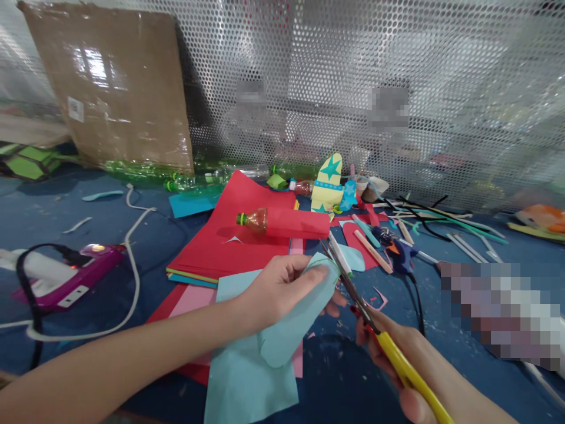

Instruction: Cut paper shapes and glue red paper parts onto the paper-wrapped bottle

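Pinched in my left hand is a light blue paper piece with a rounded lower end. My right hand grips yellow-handled scissors, and their blades reach the upper right edge of that paper, where a drawn curved line shows. Whether the blades are parted is hard to tell. Beneath my left hand lies a larger light blue sheet on pink and red paper. Just beyond, a plastic bottle wrapped in red paper rests on its side on a stack of red sheets.
A hot glue gun with a black cord lies at right, near a marker and paper scraps. A purple power strip with white cable sits left. Plastic bottles, a yellow star-decorated paper shape and cardboard line the perforated metal wall.
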{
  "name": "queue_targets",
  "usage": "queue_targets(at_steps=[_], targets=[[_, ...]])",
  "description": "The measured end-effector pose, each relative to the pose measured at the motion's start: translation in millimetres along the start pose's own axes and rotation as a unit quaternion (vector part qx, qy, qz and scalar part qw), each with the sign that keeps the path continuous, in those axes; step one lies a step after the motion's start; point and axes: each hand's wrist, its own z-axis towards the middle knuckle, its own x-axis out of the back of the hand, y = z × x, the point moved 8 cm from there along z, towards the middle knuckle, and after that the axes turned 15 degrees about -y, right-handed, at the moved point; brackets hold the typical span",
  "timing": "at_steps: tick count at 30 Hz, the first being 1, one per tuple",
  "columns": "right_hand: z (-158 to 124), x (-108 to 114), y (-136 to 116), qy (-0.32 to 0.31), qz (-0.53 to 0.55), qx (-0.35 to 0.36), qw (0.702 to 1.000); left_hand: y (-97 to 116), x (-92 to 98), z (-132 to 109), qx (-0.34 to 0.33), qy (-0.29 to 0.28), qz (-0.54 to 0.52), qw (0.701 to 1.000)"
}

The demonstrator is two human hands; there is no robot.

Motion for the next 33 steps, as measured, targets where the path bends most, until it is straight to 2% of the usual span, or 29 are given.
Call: queue_targets(at_steps=[9, 17, 25, 28, 33], targets=[[-2, 1, 2, 0.010, -0.009, 0.008, 1.000, 4, 2.0, 1, -0.006, -0.005, 0.007, 1.000], [-1, -3, 21, 0.010, 0.000, 0.019, 1.000, 2, 2.1, 0, 0.005, -0.004, 0.016, 1.000], [-3, 3, 4, -0.007, 0.007, 0.006, 1.000, 10, 8.5, 1, 0.020, 0.004, 0.076, 0.997], [-4, 4, 6, -0.003, -0.003, 0.007, 1.000, 14, 10.2, 2, 0.033, -0.008, 0.118, 0.992], [-13, 8, 15, 0.031, -0.042, 0.006, 0.999, 16, 12.1, 2, 0.048, -0.009, 0.119, 0.992]])
